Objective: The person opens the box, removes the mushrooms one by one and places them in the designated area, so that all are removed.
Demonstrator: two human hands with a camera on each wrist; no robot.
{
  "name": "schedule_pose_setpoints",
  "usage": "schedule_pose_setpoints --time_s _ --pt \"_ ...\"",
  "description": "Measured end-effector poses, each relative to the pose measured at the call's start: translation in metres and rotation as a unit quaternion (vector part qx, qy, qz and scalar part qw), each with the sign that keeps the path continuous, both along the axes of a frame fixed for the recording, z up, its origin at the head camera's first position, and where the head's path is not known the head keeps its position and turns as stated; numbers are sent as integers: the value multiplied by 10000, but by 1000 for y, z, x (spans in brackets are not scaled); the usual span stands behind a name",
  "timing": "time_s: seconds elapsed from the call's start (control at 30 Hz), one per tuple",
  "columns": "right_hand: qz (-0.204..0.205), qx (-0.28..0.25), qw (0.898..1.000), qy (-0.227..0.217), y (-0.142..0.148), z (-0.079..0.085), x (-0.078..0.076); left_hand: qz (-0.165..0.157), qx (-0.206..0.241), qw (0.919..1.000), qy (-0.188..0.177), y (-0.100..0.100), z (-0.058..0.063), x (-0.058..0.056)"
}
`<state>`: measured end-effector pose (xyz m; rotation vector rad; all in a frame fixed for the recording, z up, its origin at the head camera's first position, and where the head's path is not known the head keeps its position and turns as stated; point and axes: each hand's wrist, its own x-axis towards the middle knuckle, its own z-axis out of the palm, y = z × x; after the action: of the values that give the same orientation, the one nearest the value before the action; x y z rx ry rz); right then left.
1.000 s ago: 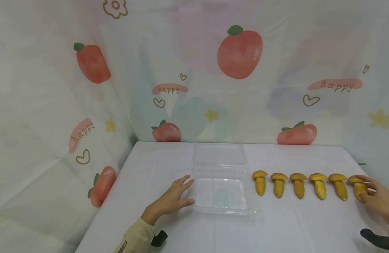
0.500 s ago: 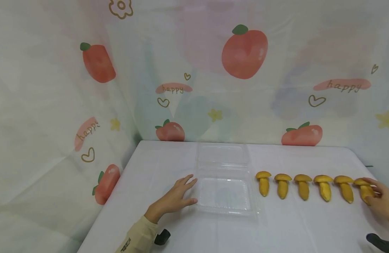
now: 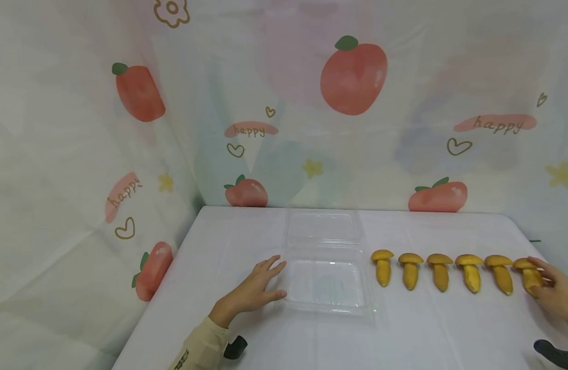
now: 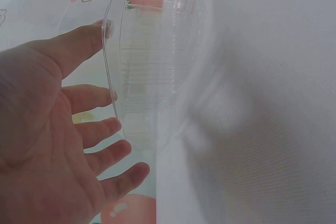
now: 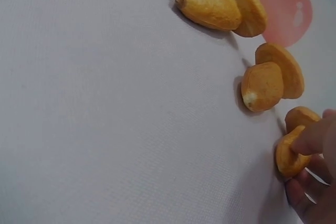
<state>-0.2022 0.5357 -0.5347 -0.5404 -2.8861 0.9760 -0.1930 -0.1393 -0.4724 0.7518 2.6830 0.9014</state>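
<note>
A clear plastic clamshell box (image 3: 325, 310) lies opened out on the table, its lid (image 3: 322, 226) folded back away from me. My left hand (image 3: 253, 289) is at the box's left side with fingers spread; in the left wrist view the thumb and fingertips touch or nearly touch the rim (image 4: 111, 66). To the right of the box several yellow-brown mushrooms lie in a row, caps away from me. My right hand (image 3: 559, 293) has its thumb and fingers round the rightmost mushroom (image 3: 530, 275), which still lies in line with the others. In the right wrist view the thumb presses on its stem (image 5: 287, 156).
The nearest mushroom to the box (image 3: 383, 270) lies a short gap from its right edge. A white cloth covers the table (image 3: 385, 344). Behind and to the left hangs a printed curtain (image 3: 284, 77) with fruit pictures. A black strap end (image 3: 235, 347) sticks out by the left sleeve.
The whole view shifts slightly sideways. Both hands stay where they were, the left by the box and the right at the last mushroom.
</note>
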Motion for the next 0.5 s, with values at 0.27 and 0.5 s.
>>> schedule_pose_setpoints --time_s 0.27,0.5 --pt "177 18 9998 -83 3 7 0 23 34 10000 -25 0 1 -1" --pt "25 -92 9999 -132 1 8 1 -1 35 10000 -30 -1 2 0"
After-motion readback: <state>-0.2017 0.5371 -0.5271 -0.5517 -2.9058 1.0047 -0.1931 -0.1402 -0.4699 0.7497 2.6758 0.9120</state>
